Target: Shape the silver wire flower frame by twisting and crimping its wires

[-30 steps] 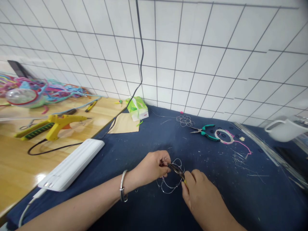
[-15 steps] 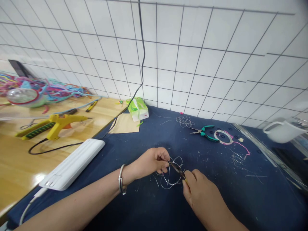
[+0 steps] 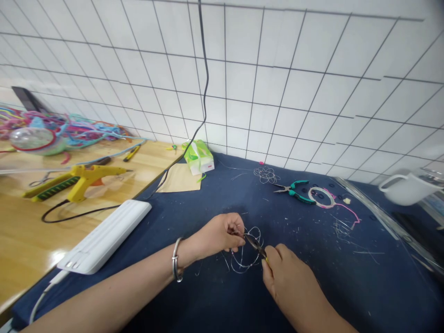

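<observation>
My left hand [image 3: 222, 236], with a silver bangle on its wrist, pinches part of a looped silver wire piece [image 3: 244, 267]. The wire curls in several thin rings below and right of the fingers. In my right hand [image 3: 289, 273] is a pair of pliers [image 3: 255, 245] with dark jaws and a bit of yellow at the handle. Those jaws point up and left, meeting the wire beside my left fingertips. Whether the jaws are closed on the wire is too small to tell.
Teal-handled pliers [image 3: 294, 192] lie behind, near a tangled wire bundle [image 3: 266, 175] and a white ring with pink wire [image 3: 322, 198]. A white power bank [image 3: 106, 236] and yellow glue gun [image 3: 83, 181] are left. A white mug [image 3: 407, 188] stands right. Wire scraps dot the blue cloth.
The wire loops have shifted and turned slightly between my hands. The pliers' jaws have moved slightly, staying close to my left fingertips. Everything else looks the same.
</observation>
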Demonstrator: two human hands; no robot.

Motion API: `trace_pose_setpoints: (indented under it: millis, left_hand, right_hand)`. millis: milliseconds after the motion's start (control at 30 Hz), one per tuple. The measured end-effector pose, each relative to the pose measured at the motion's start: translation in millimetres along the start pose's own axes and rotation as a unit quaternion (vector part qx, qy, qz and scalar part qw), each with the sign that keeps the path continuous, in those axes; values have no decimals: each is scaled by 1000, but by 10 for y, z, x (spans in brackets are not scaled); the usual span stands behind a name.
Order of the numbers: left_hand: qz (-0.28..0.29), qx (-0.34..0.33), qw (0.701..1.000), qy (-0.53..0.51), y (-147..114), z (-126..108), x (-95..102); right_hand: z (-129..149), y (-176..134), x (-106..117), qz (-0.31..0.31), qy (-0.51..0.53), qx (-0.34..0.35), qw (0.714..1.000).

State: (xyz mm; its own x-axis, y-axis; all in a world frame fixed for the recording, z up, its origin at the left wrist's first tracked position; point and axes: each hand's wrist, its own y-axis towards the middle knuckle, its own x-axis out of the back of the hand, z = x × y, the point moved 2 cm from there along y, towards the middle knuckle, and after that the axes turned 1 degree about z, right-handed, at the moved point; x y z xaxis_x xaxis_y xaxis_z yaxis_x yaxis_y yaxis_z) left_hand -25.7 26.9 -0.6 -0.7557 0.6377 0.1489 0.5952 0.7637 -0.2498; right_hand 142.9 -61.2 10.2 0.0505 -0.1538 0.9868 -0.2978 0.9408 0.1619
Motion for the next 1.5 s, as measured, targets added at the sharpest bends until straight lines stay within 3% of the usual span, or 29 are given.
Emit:
trace_pose_setpoints:
  millis: [233, 400, 800, 1067, 1500]
  left_hand:
    - [-29, -4, 999, 18, 5, 10, -45]
    - [-20, 1, 1000, 7, 7, 24, -48]
    - [15, 14, 998, -51, 44, 112, -26]
    - [9, 15, 999, -45, 23, 66, -45]
    - [5, 5, 1000, -11, 18, 63, -48]
  right_hand:
    - [10, 7, 9, 2, 2, 0, 1000]
    - [7, 0, 0, -10, 10, 6, 1000]
    - [-33, -21, 57, 50, 69, -21, 996]
    - [-35, -7, 53, 23, 68, -12, 997]
    - [-54, -11, 7, 30, 58, 1, 998]
